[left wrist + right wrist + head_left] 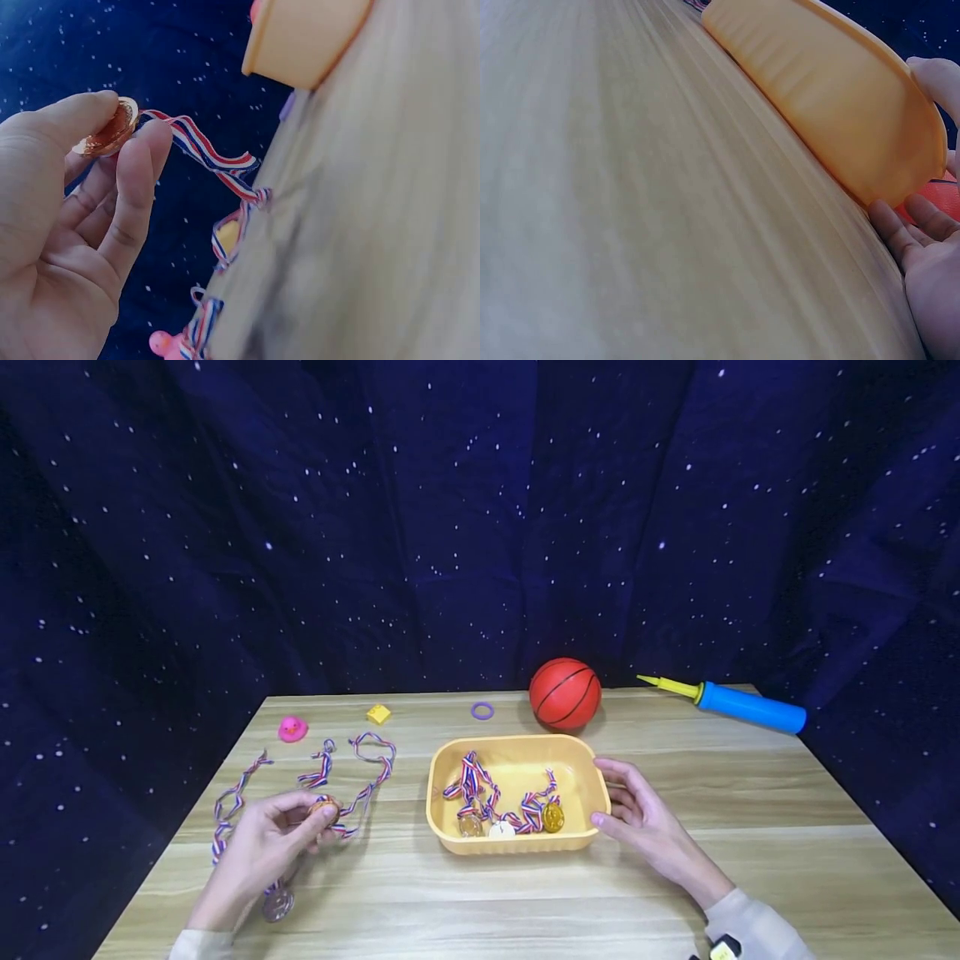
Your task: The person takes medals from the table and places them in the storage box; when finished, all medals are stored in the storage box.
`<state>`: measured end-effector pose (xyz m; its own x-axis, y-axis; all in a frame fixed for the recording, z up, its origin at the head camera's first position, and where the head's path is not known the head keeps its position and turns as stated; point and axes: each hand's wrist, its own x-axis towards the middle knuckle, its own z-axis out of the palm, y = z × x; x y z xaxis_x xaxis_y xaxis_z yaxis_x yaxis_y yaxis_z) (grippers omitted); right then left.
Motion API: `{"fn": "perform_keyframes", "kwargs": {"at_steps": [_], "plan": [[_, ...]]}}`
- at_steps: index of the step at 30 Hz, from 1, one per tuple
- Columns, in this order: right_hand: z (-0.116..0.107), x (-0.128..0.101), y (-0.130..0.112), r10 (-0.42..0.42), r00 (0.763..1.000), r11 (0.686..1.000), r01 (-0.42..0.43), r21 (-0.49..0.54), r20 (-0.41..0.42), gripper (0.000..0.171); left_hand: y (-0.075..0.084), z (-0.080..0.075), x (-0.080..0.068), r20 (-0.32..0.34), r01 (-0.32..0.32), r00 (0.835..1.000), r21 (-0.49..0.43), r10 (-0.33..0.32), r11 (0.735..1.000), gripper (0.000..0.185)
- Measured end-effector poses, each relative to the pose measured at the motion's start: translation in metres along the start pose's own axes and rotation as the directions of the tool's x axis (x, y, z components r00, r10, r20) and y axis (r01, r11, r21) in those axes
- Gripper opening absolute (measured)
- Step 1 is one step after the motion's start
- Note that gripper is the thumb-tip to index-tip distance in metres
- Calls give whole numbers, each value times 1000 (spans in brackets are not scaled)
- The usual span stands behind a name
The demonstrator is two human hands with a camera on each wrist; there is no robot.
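Head view showed the work partway done: the yellow tray (517, 847) already held what looked like three medals (552, 816) in a tangle of ribbons. Left of the tray, the left hand (258, 847) pinched a bronze medal (323, 807) between thumb and fingers, and a silver medal (277, 905) lay on the surface (480, 902), so two remained outside. The right hand (645, 818), fingers relaxed, touched the tray's right wall.
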<state>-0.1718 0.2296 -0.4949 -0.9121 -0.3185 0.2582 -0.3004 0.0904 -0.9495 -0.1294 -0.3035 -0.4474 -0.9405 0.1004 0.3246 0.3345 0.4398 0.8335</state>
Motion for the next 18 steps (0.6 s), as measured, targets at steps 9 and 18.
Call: {"fn": "perform_keyframes", "kwargs": {"at_steps": [9,18], "plan": [[0,1,0,-9,1000,1000,9,-7,-1,75,24,7,28,-22,16,1000,-2,-16,1000,12],[0,1,1,-13,1000,1000,13,-8,0,75,42,17,53,-9,-36,999,-18,36,999,12]]}}
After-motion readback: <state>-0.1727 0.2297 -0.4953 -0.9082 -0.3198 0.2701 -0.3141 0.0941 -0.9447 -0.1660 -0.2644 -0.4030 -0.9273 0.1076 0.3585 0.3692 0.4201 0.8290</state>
